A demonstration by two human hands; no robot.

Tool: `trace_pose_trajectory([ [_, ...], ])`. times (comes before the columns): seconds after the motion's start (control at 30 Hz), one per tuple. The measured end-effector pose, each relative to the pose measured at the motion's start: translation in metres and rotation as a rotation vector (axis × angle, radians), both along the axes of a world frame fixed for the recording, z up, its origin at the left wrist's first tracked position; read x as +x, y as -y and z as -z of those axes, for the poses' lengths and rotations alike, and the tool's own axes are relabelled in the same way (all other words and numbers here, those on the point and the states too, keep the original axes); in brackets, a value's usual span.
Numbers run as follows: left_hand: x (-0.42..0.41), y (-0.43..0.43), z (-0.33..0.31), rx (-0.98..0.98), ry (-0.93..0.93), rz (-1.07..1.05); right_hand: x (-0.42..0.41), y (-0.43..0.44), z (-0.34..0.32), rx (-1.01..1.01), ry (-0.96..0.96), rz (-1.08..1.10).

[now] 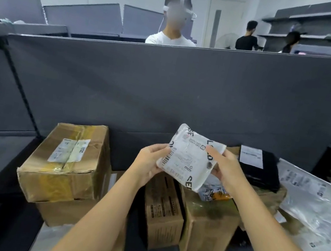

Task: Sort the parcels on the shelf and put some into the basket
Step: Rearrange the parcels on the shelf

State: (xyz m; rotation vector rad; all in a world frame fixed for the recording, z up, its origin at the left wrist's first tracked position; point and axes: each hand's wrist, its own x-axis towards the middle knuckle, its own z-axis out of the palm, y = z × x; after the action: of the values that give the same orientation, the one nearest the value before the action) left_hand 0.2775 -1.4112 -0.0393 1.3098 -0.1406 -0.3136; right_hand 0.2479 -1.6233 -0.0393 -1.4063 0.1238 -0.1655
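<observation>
**Both hands holding one parcel above the shelf.** The fingers [161,148] of the left hand [149,163] curl round the 9 o'clock edge of a white poly mailer [187,158]. The right hand [228,172] pinches the 3 o'clock edge, one finger laid on the printed face. The mailer is tilted, carries a barcode label and black lettering, and is held in the air above the parcels in the middle of the shelf [0,163].

From the mailer:
- **6 o'clock:** a narrow printed carton [163,210] stands just beside a taped brown carton [209,227].
- **8 o'clock:** a large cardboard box [68,161] with a white label rests on a lower box [57,214].
- **3 o'clock:** a black mailer [262,172] with a white label lies near the right hand.
- **4 o'clock:** a clear plastic mailer [318,201] lies beyond the black one.
- **12 o'clock:** the grey back panel [165,92] rises behind the shelf, and a person in a white shirt [171,38] stands behind it.
</observation>
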Motion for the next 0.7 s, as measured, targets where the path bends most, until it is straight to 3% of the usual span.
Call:
trace_pose_trajectory([
  [0.13, -0.009, 0.0, 0.006, 0.141, 0.062, 0.045, 0.001, -0.012, 0.007, -0.05, -0.006, 0.07],
  [0.33, -0.004, -0.026, -0.008, 0.095, 0.046, -0.251, 0.009, -0.051, 0.001, 0.004, 0.007, -0.091],
  [0.5, 0.001, -0.079, -0.033, 0.192, 0.111, -0.394, 0.021, -0.117, -0.025, 0.092, 0.018, -0.323],
  [0.7, 0.006, -0.152, -0.051, 0.338, 0.135, -0.626, 0.038, -0.195, -0.045, 0.067, -0.033, -0.417],
])
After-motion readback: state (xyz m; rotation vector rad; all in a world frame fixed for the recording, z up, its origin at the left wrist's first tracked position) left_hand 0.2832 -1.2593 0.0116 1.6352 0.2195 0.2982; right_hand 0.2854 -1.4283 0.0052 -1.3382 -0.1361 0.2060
